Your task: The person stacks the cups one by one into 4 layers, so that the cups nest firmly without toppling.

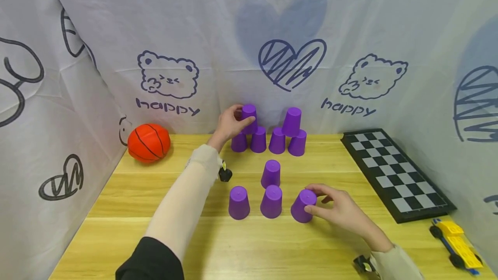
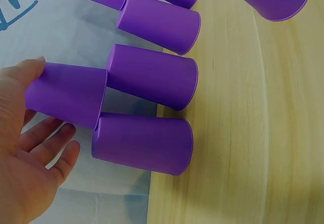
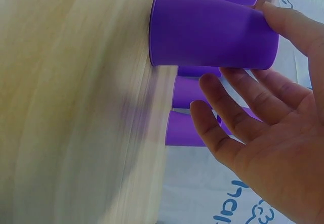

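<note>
My left hand (image 1: 231,123) holds an upside-down purple cup (image 2: 68,93) between thumb and fingers. That cup sits across the tops of two other upside-down cups, a left one (image 2: 144,144) and a right one (image 2: 154,77). At the front right, my right hand (image 1: 338,208) pinches another purple cup (image 1: 301,207), thumb on its near side and fingers behind. In the right wrist view this cup (image 3: 212,29) has its rim at the table. Left of it stand two more cups, one in the middle (image 1: 271,202) and one farther left (image 1: 239,203).
Beside the left stack, a cup (image 1: 292,122) rests on two others. A single cup (image 1: 271,173) stands behind the front row. An orange ball (image 1: 149,143) lies back left; a checkered board (image 1: 397,172) and a yellow toy vehicle (image 1: 456,245) lie on the right. Curtains enclose the table.
</note>
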Motion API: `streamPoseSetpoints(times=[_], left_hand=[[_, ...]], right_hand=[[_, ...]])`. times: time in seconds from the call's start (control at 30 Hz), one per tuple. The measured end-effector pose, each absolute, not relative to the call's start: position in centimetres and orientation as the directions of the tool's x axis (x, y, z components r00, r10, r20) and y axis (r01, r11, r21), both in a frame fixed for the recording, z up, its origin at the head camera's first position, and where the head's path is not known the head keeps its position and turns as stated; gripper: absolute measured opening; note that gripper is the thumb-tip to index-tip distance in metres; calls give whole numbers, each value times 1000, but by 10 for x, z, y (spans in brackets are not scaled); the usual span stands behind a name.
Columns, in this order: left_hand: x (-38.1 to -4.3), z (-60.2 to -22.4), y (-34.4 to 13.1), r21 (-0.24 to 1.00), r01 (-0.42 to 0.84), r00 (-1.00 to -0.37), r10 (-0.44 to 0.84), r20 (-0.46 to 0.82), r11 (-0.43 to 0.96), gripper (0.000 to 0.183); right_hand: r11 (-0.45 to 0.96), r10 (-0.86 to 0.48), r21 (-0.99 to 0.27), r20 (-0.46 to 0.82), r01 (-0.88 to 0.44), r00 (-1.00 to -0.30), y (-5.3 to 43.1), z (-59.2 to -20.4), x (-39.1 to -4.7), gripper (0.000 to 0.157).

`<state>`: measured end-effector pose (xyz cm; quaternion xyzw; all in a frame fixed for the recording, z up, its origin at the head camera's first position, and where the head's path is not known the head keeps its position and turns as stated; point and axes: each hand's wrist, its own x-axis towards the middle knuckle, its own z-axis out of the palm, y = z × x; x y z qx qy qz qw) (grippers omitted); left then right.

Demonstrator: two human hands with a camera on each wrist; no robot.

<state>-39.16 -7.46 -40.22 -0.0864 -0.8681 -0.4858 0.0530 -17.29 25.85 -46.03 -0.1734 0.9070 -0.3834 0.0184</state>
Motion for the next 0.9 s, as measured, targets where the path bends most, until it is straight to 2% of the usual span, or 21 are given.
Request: streamPoseSetpoints(times=[0.27,0.53,0.9], left_hand=[[-387,-398,-83,861,195,-980,128,152,470,78],[-373,-399,-100,855,221,-972,177,154,469,87],[-334,-406,-124,830,230,-960,260,107,507,89]], right_hand=[[636,-357,-691,130,-343,-925,257,-457,-173,50],[673,-321,-641,197,-369,-927,255,-436,-185,50],[640,-338,-630,284,-441,-897,234,-368,-233,49]])
